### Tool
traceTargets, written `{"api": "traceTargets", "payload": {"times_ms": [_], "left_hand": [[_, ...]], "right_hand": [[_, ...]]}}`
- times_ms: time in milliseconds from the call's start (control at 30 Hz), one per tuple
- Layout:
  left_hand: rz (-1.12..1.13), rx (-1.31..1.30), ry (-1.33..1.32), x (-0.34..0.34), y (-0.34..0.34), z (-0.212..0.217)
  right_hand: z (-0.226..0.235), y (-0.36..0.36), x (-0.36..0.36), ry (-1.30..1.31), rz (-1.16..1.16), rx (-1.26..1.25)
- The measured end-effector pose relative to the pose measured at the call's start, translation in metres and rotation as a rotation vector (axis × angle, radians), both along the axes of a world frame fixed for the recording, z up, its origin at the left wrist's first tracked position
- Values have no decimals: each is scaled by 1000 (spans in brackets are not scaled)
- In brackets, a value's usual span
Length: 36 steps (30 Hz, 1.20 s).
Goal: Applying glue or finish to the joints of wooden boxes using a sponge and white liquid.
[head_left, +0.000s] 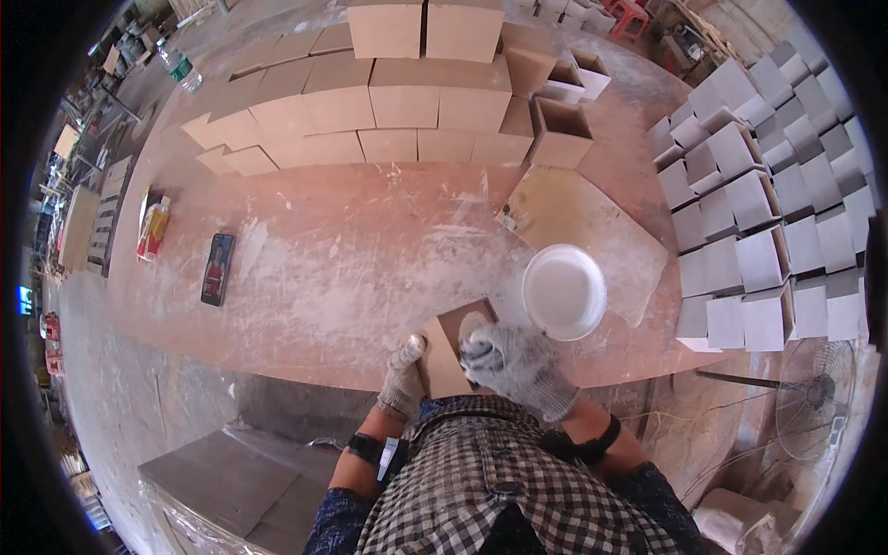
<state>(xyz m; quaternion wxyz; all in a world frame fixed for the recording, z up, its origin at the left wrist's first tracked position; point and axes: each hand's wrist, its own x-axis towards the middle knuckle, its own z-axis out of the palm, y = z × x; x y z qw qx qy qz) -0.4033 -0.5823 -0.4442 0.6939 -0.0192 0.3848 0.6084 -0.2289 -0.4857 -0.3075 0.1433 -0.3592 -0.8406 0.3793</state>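
A small brown wooden panel (pixel 450 361) lies at the near edge of the dusty workbench (pixel 351 277), with a white glue smear on its top. My left hand (pixel 404 376), in a grey knit glove, grips the panel's left edge. My right hand (pixel 513 363), also gloved, presses on the panel's right side; what it holds is hidden under the glove. A white bowl of glue (pixel 563 291) stands just beyond my right hand on a flat board (pixel 592 222).
Rows of brown wooden boxes (pixel 388 102) fill the far side of the bench; grey boxes (pixel 768 203) are stacked at the right. A phone (pixel 217 269), a small packet (pixel 154 228) and a water bottle (pixel 179 67) lie left. A fan (pixel 814 393) stands lower right.
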Motion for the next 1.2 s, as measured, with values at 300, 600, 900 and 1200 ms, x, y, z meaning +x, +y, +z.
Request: {"api": "traceTargets", "payload": {"times_ms": [300,600,900,1200], "left_hand": [[13,51,107,7,4,0],[31,28,95,4,4,2],[-20,84,72,3,9,-1],[5,27,115,6,15,18]], "right_hand": [[-82,44,24,86,-360,-142],[-35,27,20,-381,-446,-33],[-36,29,-11,119,-439,-277],[-7,29,10,226,-35,-485]]}}
